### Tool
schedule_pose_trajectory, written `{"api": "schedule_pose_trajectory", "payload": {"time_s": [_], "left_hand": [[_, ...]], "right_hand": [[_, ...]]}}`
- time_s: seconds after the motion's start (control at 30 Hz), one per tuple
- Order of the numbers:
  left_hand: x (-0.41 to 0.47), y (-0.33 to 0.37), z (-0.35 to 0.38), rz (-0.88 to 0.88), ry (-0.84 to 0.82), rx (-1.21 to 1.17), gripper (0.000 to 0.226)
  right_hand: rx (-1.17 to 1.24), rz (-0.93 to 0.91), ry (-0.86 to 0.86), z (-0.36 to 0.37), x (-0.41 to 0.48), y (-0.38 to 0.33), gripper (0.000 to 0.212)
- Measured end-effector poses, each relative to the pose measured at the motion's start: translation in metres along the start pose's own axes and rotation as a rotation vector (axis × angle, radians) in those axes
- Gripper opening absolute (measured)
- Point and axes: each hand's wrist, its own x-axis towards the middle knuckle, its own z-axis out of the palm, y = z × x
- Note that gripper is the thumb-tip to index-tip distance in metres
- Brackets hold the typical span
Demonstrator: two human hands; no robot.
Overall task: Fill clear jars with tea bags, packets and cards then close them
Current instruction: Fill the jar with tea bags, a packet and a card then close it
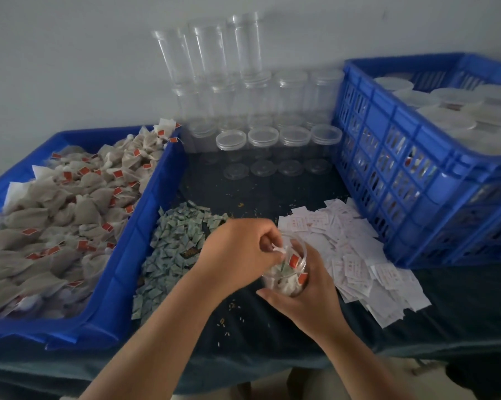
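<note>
My right hand (307, 290) grips a clear jar (286, 272) low over the dark table, tilted toward me. Tea bags with red tags and a green packet show through its wall. My left hand (240, 252) is at the jar's mouth, its curled fingers pinching a small white piece there. Left of the hands lies a heap of green packets (171, 249). To the right, white cards (359, 255) are spread out. A blue tray (122, 255) at the left holds many tea bags (56, 215).
Empty clear jars (263, 140) stand and are stacked along the back wall. A blue slatted crate (411, 174) at the right holds closed jars with white lids (451, 108). Loose crumbs dot the dark tablecloth (261, 197).
</note>
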Motion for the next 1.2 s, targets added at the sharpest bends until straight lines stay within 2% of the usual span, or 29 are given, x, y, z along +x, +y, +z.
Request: {"api": "schedule_pose_trajectory", "payload": {"time_s": [0.1,0.13,0.2,0.27,0.33,0.4,0.5,0.63,0.73,0.83,0.9,0.97,1.07,1.13,1.2], "left_hand": [[0.010,0.000,0.003,0.059,0.094,0.194,0.040],[0.014,-0.001,0.001,0.069,0.069,0.166,0.042],[0.028,-0.003,-0.006,0.036,-0.021,-0.075,0.039],[0.049,-0.009,-0.005,-0.017,0.023,-0.255,0.030],[0.077,-0.016,0.005,-0.031,0.071,-0.120,0.021],[0.103,-0.023,0.021,0.007,-0.030,0.063,0.011],[0.130,-0.025,0.045,0.152,-0.285,0.189,0.029],[0.145,-0.028,0.075,0.131,-0.394,0.339,0.033],[0.147,-0.037,0.090,0.080,-0.359,0.350,0.040],[0.146,-0.044,0.092,0.163,-0.314,0.406,0.040],[0.134,-0.040,0.089,0.119,-0.275,0.289,0.030],[0.125,-0.039,0.076,0.091,-0.084,0.213,0.020],[0.107,-0.031,0.047,-0.032,0.132,-0.117,0.010],[0.089,-0.026,0.025,0.031,0.212,-0.293,0.022],[0.062,-0.018,0.001,0.195,0.191,-0.313,0.021]], "right_hand": [[0.031,0.012,0.006,-0.002,0.001,0.003,0.093],[0.047,0.017,0.008,-0.002,0.000,0.004,0.093],[0.083,0.007,0.010,-0.002,-0.001,0.007,0.093],[0.100,-0.012,0.017,-0.002,-0.001,0.008,0.091],[0.106,-0.008,0.023,-0.002,0.000,0.007,0.090],[0.107,0.001,0.032,-0.002,0.002,0.007,0.090],[0.118,0.012,0.051,-0.001,0.004,0.009,0.090],[0.133,0.026,0.060,-0.001,0.008,0.012,0.085],[0.163,0.057,0.065,0.001,0.008,0.014,0.086],[0.183,0.070,0.056,0.001,0.008,0.014,0.090],[0.173,0.069,0.053,0.001,0.007,0.015,0.090],[0.158,0.066,0.052,0.001,0.007,0.015,0.088],[0.129,0.072,0.038,0.000,0.007,0.016,0.086],[0.116,0.078,0.031,0.000,0.007,0.018,0.088],[0.105,0.083,0.028,0.001,0.007,0.019,0.089]]}}
